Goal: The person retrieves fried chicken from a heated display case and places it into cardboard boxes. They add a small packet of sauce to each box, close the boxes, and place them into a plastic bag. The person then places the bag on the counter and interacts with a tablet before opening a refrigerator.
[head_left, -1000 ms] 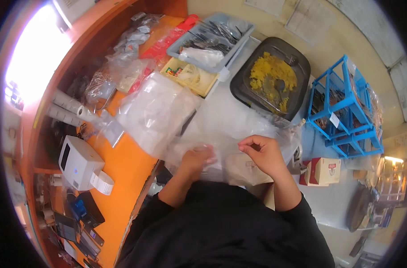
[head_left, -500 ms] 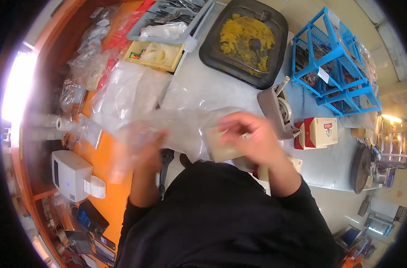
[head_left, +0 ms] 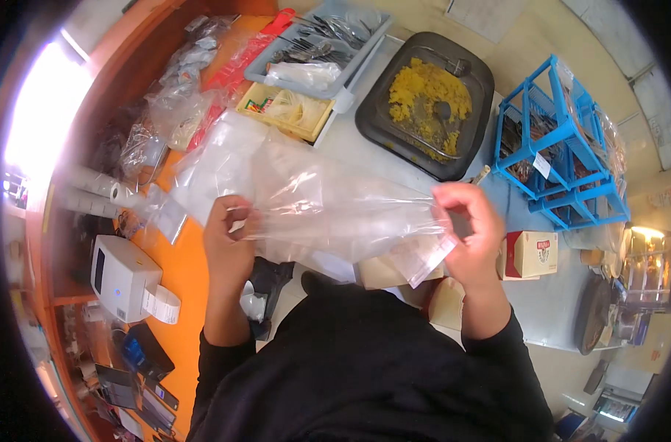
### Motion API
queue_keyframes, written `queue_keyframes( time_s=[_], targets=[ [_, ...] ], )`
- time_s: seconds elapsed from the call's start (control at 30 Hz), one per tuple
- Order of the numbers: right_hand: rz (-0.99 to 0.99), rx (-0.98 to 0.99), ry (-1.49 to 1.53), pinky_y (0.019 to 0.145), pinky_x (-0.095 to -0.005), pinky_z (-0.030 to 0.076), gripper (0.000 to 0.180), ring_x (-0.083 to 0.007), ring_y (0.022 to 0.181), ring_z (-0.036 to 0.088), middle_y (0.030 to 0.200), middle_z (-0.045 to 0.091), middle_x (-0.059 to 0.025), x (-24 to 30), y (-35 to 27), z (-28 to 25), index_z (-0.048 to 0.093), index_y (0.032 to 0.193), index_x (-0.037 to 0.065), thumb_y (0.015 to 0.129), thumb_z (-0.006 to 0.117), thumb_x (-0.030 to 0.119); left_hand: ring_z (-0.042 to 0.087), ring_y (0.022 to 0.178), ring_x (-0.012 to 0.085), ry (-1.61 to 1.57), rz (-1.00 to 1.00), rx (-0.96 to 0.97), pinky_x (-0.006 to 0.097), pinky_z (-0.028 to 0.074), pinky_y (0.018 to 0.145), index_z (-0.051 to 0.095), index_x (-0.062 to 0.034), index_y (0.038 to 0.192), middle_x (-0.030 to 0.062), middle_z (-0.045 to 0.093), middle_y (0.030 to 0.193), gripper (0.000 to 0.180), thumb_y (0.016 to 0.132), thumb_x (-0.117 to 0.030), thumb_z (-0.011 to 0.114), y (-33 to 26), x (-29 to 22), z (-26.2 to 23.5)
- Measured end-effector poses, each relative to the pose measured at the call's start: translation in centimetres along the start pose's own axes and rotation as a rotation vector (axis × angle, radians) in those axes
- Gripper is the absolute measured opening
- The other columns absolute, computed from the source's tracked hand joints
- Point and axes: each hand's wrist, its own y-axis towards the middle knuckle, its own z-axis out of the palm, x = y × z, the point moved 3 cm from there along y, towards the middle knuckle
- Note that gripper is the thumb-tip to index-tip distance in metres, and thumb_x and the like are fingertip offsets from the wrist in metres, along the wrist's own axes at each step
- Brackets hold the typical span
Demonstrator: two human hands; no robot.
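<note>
From the head camera, a clear plastic bag is stretched out flat between both hands, its long axis running left to right across the person's front, just above the edge of the counter. The left hand is closed on the bag's left end, fingers curled over the film; the right hand pinches the right end, where a loose corner hangs down below it. Each hand sits at its own end, neither nearer the middle. Which end is the opening is hard to tell through the glare. Beyond the bag lie a black tray of yellow food, a grey cutlery tray and a blue rack; a white label printer stands left.
</note>
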Motion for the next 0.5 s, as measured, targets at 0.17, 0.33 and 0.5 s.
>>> queue_keyframes(
  time_s=[0.17, 0.33, 0.5],
  targets=[
    [0.246, 0.481, -0.091, 0.062, -0.0408, 0.048, 0.02, -0.0337, 0.07, 0.062, 0.078, 0.061, -0.013, 0.3, -1.9, 7.4, 0.056, 0.09, 0.007, 0.074, 0.068, 0.009, 0.061, 0.07, 0.0227, -0.078, 0.317, 0.158, 0.034, 0.05, 0.066, 0.064, -0.0037, 0.091, 0.0082, 0.061, 0.076, 0.02, 0.071, 0.003, 0.066, -0.9, -1.0, 5.2],
    [-0.038, 0.304, -0.271, 0.054, -0.0406, 0.047, 0.014, -0.0333, 0.06, 0.059, 0.064, 0.057, -0.0116, -1.7, 1.2, 4.5, 0.054, 0.074, 0.008, 0.068, 0.067, 0.008, 0.056, 0.055, 0.028, 0.358, 0.554, 0.045, 0.033, 0.047, 0.052, 0.064, -0.0067, 0.079, 0.0111, 0.054, 0.063, 0.014, 0.072, 0.005, 0.064, -0.2, 1.9, 1.1],
    [-0.357, 0.329, -0.481, 0.052, -0.0357, 0.047, 0.026, -0.028, 0.05, 0.053, 0.055, 0.05, -0.0091, 0.7, 2.4, 3.2, 0.044, 0.062, 0.007, 0.074, 0.066, 0.006, 0.048, 0.044, 0.0199, 0.814, 0.869, -0.023, 0.029, 0.038, 0.044, 0.048, -0.0079, 0.061, 0.0091, 0.047, 0.055, 0.025, 0.074, 0.008, 0.062, -0.8, 0.4, -3.6]
  ],
)
